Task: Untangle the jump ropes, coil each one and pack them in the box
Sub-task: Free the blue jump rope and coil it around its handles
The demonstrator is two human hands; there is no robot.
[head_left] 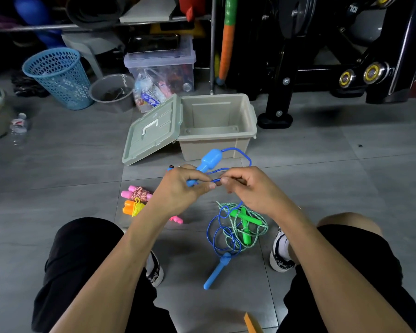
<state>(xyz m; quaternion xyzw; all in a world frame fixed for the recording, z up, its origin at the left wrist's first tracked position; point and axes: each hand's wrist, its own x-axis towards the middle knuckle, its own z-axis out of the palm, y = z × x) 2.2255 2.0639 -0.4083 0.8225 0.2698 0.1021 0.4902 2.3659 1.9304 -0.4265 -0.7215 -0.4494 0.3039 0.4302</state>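
My left hand (185, 186) grips a blue jump-rope handle (208, 159) and pinches the blue cord (246, 157) against it. My right hand (247, 186) pinches the same cord just beside the left fingertips. The cord runs down into a tangle (226, 234) with a green rope (252, 227) and its green handles on the floor; the second blue handle (216, 272) lies below it. A coiled pink rope (136, 193) and a coiled orange and yellow rope (132, 207) lie to the left. The beige box (216, 140) stands open and empty ahead.
The box lid (151, 131) leans against the box's left side. A blue mesh basket (58, 78), a grey bucket (112, 91), a clear storage bin (161, 68) and a water bottle (18, 128) stand at the back left. Black gym equipment (322, 68) fills the back right.
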